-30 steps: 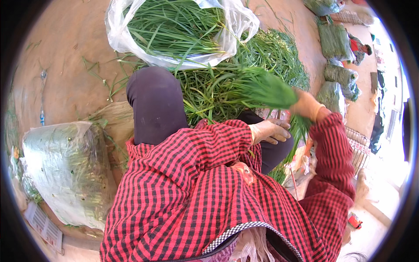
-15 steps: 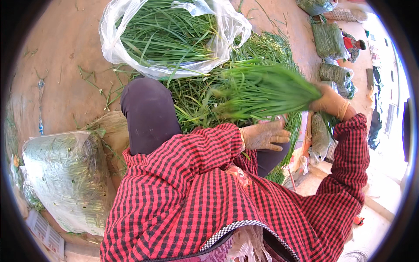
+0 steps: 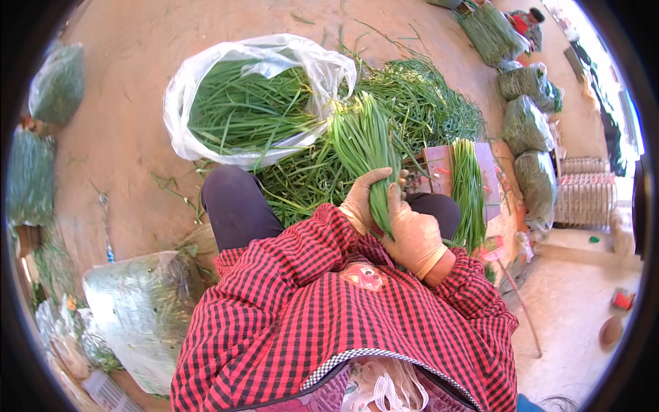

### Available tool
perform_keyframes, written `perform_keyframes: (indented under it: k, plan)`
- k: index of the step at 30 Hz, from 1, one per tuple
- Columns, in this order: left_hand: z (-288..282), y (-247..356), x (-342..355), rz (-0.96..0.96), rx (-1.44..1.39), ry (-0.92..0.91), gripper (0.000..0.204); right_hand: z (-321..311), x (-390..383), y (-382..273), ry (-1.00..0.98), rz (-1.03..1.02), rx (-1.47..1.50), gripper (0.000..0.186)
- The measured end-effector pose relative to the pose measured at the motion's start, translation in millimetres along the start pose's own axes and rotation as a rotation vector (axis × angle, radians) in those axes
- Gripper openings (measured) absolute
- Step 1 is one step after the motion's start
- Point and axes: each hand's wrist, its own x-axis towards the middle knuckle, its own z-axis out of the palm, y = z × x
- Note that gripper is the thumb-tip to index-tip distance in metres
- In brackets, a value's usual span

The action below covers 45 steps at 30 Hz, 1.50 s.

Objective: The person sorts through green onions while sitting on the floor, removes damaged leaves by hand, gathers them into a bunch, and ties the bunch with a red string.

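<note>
A bunch of long green Chinese chives rises between my hands, its pale ends pointing away from me. My gloved left hand wraps round its lower part from the left. From the right, my gloved right hand is closed on the same bunch a little lower. Just beyond it stands an open clear plastic bag filled with more chives. Loose chives lie heaped beside and below the bag. To the right, another chive bunch lies across a purple board.
Wrapped bales of greens line the right, with a person at the far end. A large plastic-wrapped bale sits by my left side, and more bales are at the left edge. A thin stick leans at right.
My right hand has brought the chives from the far right in to my left hand. The bunch has turned from sideways to upright, and my left hand now grips it too.
</note>
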Motion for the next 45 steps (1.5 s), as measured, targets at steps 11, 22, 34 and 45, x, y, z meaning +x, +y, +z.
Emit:
perform_keyframes:
  k: [11, 22, 34, 45]
  plan:
    - [99, 29, -75, -0.011, 0.596, 0.44, 0.033, 86, 97, 46, -0.301, -0.255, 2.098, 0.051]
    - [157, 67, -142, 0.121, 1.406, 0.003, 0.067, -60, 120, 35, 0.378, -0.864, 2.517, 0.068]
    - [134, 33, -220, 0.108, 1.253, 0.433, 0.071, 14, 179, 28, 0.62, -0.493, 2.287, 0.023]
    - [76, 9, -263, 0.011, 0.726, 0.522, 0.065, 18, 186, 160, 0.785, 0.014, 1.727, 0.028]
